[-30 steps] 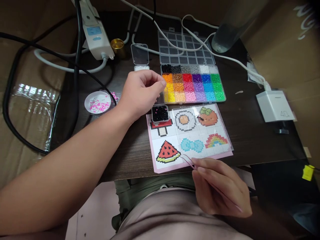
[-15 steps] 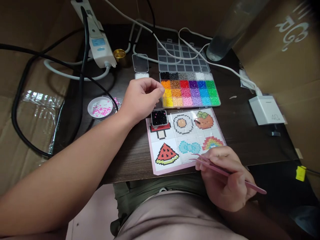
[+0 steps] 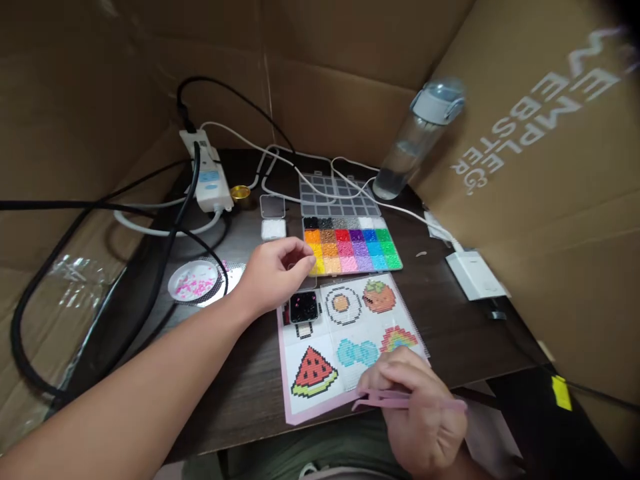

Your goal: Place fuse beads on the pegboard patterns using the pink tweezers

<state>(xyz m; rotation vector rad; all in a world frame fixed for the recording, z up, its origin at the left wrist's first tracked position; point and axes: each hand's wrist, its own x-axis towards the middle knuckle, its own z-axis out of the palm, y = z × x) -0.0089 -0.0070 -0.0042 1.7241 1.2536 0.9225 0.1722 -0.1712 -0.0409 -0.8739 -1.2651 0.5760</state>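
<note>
My left hand [image 3: 273, 272] hovers at the left edge of the bead case [image 3: 356, 248], thumb and index pinched together. Whatever lies between those fingertips, if anything, is too small to make out. Below it, a small clear box of black beads [image 3: 304, 307] with a few pink ones rests on the pattern sheet [image 3: 313, 339], its clear lid partly behind my hand. Pink tweezers [image 3: 383, 399] are gripped in my right hand [image 3: 420, 417] at the sheet's lower right, tips pointing left. The sheet shows pixel pictures, among them a watermelon slice, an egg and a blue bow.
A white dish [image 3: 193, 280] of pink and white beads stands left of my forearm. Behind are a box of white beads [image 3: 273, 229], a gold cup [image 3: 240, 193], a power strip [image 3: 207, 173], and a water bottle [image 3: 407, 150]. A charger [image 3: 475, 275] sits right; cables cross the case lid.
The view has tilted upward, so the whole bottle now shows and the table sits lower. My left hand keeps its pinch; the right hand has turned, bringing the tweezers near the sheet's bottom edge.
</note>
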